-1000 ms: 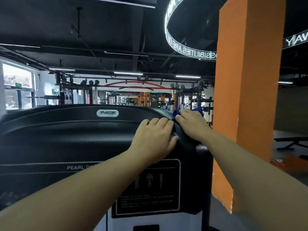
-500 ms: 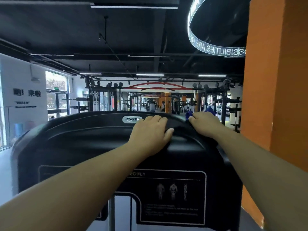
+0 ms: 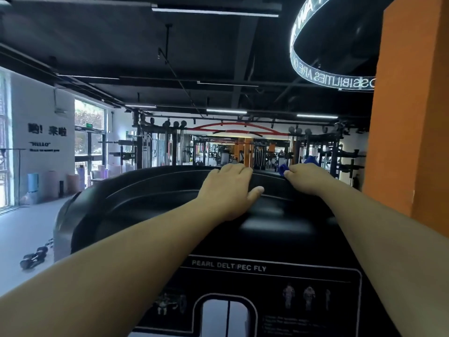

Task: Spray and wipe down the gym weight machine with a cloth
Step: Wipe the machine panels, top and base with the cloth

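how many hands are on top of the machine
2. The left hand rests on the machine's top edge near its middle; the right hand is further right, holding a blue cloth.

A commercial gym: weight racks (image 3: pixel 155 147), dumbbells (image 3: pixel 36 256) on the floor, a pec fly machine (image 3: pixel 150 203).

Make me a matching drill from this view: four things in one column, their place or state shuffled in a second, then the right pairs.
Things
1. left hand
2. blue cloth
3. orange pillar
4. dumbbells

Place or state
A. on the floor at the left
B. rests on the top of the black machine shroud, thumb on the near face
C. bunched under the right hand on the top edge
D. stands to the right of the machine

Pairs: 1-B, 2-C, 3-D, 4-A
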Action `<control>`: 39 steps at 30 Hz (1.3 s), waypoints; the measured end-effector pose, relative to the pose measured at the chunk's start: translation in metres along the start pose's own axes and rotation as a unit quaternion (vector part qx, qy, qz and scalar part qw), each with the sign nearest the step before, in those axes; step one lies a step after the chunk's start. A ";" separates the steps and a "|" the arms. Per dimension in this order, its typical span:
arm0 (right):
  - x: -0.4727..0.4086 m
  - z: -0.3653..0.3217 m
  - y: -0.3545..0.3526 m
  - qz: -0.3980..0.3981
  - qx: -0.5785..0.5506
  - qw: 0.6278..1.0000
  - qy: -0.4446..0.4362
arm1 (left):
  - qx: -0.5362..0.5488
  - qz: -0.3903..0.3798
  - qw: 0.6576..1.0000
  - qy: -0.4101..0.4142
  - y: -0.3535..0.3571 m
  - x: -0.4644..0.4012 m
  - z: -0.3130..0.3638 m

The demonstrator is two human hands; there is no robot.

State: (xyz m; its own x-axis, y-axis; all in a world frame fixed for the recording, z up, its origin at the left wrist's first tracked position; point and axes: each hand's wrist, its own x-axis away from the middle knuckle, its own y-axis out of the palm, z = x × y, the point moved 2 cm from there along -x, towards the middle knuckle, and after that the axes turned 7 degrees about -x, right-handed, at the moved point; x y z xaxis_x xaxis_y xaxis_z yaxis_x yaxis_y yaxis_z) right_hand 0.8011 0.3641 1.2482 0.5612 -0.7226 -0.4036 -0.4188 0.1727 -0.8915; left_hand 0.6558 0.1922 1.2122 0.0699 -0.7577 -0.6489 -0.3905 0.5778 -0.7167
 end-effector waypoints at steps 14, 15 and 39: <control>-0.040 -0.129 0.041 -0.010 -0.065 0.994 -0.088 | -0.058 -0.013 0.997 -0.050 0.009 0.012 -0.111; -0.040 -0.138 0.042 -0.015 -0.084 0.992 -0.097 | -0.061 -0.017 0.997 -0.054 0.010 0.013 -0.118; -0.020 -0.041 0.029 0.040 0.065 0.997 -0.001 | 0.015 -0.043 0.998 0.040 0.060 -0.090 -0.055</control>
State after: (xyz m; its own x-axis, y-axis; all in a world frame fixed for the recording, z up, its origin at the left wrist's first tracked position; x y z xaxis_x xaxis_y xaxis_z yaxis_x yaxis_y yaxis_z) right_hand 0.7484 0.3560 1.2388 0.5311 -0.7016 -0.4751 -0.3671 0.3149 -0.8753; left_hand 0.5758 0.2785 1.2410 0.0288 -0.8261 -0.5627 -0.3592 0.5168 -0.7771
